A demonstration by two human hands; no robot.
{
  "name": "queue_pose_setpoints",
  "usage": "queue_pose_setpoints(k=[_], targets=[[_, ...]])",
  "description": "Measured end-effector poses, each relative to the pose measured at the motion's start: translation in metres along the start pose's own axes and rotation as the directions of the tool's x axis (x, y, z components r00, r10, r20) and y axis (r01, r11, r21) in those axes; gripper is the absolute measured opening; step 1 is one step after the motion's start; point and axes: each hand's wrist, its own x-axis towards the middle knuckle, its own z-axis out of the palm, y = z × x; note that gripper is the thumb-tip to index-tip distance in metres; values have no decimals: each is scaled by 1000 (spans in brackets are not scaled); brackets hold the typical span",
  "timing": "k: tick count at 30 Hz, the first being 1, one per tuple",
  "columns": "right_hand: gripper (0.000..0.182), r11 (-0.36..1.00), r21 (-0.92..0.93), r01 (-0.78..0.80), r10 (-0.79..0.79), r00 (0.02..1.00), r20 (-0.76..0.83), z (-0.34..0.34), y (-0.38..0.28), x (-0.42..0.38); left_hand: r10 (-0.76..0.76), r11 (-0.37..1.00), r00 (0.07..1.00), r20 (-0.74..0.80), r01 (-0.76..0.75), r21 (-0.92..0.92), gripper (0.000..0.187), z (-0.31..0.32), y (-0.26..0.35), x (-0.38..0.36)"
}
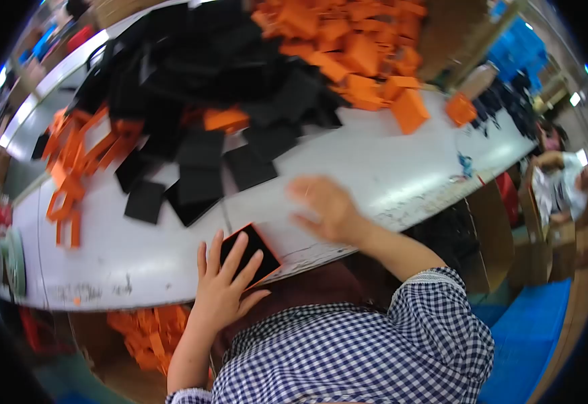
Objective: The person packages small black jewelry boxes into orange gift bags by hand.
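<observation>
Orange-edged black box (262, 241) partly covered by the left hand (218, 293).
The box is set at the near edge of the table (375, 161), under spread, unclamped fingers; the right hand (332, 210), blurred, is held beside it, thumb and fingers apart.

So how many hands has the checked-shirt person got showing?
2: left hand on the black-and-orange box, blurred right hand over the white table; neither is hidden.
</observation>
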Motion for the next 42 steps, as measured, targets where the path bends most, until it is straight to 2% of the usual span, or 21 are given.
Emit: queue_pose_setpoints(k=[2, 3, 5, 8, 10, 11, 13, 15, 17, 20, 23, 25, 27, 28, 30, 31, 34, 36, 37, 39, 42], targets=[[64, 939, -277, -205, 148, 965, -215, -49, 65, -1, 23, 999, 995, 93, -26, 32, 54, 3, 4, 7], [78, 824, -466, -322, 199, 935, -294, -73, 105, -11, 47, 998, 995, 90, -50, 35, 54, 3, 6, 9], [88, 555, -567, -609, 391, 792, -468, -111, 178, -42, 30, 996, 994, 104, -39, 82, 52, 2, 10, 10], [88, 422, -545, -725, 485, 688, -540, -138, 241, -83, 70, 992, 996, 64, -76, 98, 48, 4, 8, 11], [77, 317, -61, -946, 912, 322, -254, -148, 238, -80, 65, 993, 995, 70, -72, 95, 45, 4, 7, 9], [77, 321, -57, -945, 913, 325, -246, -146, 223, -74, 57, 993, 996, 71, -64, 101, 45, 1, 7, 7], [57, 681, -143, -718, 644, 680, -350, -132, 166, -57, -8, 994, 995, 98, -3, 112, 44, -6, 7, 1], [53, 898, -231, -374, 314, 913, -260, -110, 106, -48, -35, 995, 993, 113, 24, 102, 44, -9, 4, -2], [58, 991, -121, -60, 47, 992, -113, -90, 65, -47, -55, 996, 987, 151, 44, 74, 43, -14, 3, -2], [68, 993, 29, -118, 95, 905, 414, -61, 17, -47, -44, 996, 988, 151, 33, 79, 40, -16, -5, -4], [74, 976, 46, -212, 172, 884, 434, -60, 1, -40, -89, 992, 990, 108, 79, 98, 43, -21, -15, -16], [71, 954, 164, -251, 194, 934, 299, -50, 6, -26, -122, 987, 987, 109, 109, 118, 49, -25, -15, -22], [53, 882, 240, -406, 334, 896, 292, -43, 1, 7, -136, 989, 986, 100, 129, 67, 55, -26, -16, -20], [53, 882, 253, -397, 320, 900, 297, -32, 1, 19, -88, 991, 993, 84, 79, 109, 65, -26, -19, -18], [40, 963, -39, -265, 251, 844, 474, -11, 1, 42, -143, 990, 990, -16, 142, -12, 69, -19, -19, -20], [40, 967, -22, -252, 232, 846, 480, 1, 7, 44, -191, 974, 976, -106, 175, -143, 73, -16, -21, -22], [33, 977, -90, -195, 211, 804, 556, 38, 15, 43, -224, 964, 966, -132, 199, -178, 83, -12, -35, -31], [20, 872, 161, -462, 372, 839, 396, 38, 7, 44, -247, 943, 955, -163, 199, -267, 86, -9, -37, -35], [20, 875, 178, -450, 350, 843, 410, 37, 1, 46, -272, 939, 947, -170, 223, -262, 86, -10, -36, -35], [15, 383, 685, -620, 649, 708, 278, 25, -12, 42, -269, 958, 948, -170, 246, -147, 85, -12, -34, -32], [24, 361, 622, -695, 643, 669, 373, -13, -3, 23, -293, 955, 943, -158, 281, -94, 85, -15, -32, -31]])
